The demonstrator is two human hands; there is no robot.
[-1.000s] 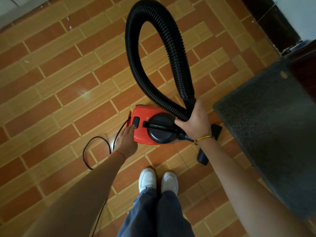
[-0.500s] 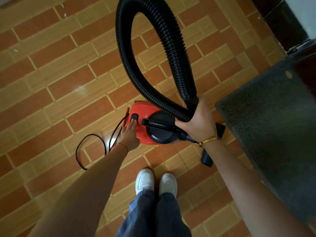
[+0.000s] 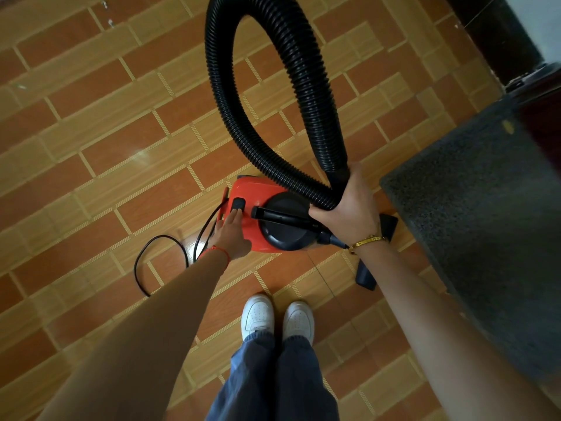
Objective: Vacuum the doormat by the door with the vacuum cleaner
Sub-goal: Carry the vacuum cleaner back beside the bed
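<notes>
My left hand [image 3: 232, 235] lies flat on the red vacuum [image 3: 258, 220], fingers straight, one fingertip on its black switch [image 3: 238, 204]. My right hand [image 3: 346, 205] grips the hose [image 3: 306, 86] near its end, the nozzle [image 3: 376, 250] hanging below. Judged progress: start-up only; the mat [image 3: 485, 223], just right of the vacuum, looks untouched, so all the cleaning remains. A cord [image 3: 158, 253] loops over the brick-patterned tile floor [image 3: 106, 147]; a dark door frame [image 3: 498, 41] stands beyond the mat.

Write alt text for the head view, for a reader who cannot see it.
A left hand presses straight fingers on a red vacuum cleaner's black button while the right hand grips its black hose. A grey doormat lies to the right on the tiled floor.
</notes>
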